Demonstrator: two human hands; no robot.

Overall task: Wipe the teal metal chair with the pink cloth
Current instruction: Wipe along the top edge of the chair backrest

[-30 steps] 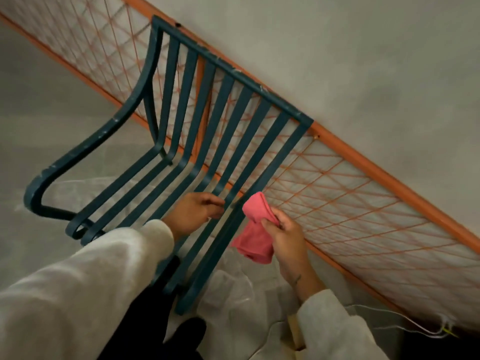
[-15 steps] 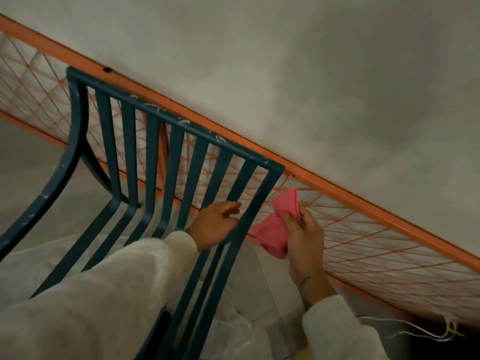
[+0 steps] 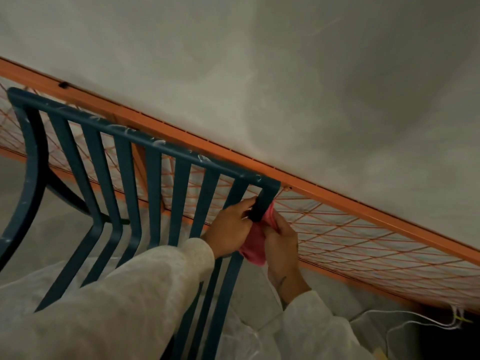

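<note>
The teal metal chair (image 3: pixel 153 175) fills the left and middle of the head view, its slatted back topped by a paint-flecked rail. My left hand (image 3: pixel 230 228) grips the rightmost upright of the back, just below the top corner. My right hand (image 3: pixel 281 239) holds the pink cloth (image 3: pixel 253 245) bunched against the outer side of that same upright. Part of the cloth is hidden between my two hands and behind the bar.
An orange metal frame (image 3: pixel 337 201) strung with orange cord netting runs diagonally right behind the chair, against a grey wall (image 3: pixel 311 87). Plastic sheeting (image 3: pixel 265 320) covers the floor. White cords (image 3: pixel 428 322) trail at the lower right.
Both hands have moved up the chair's right upright toward the top corner. The cloth, held free beside the bar before, is now pressed against it. The view has tilted upward.
</note>
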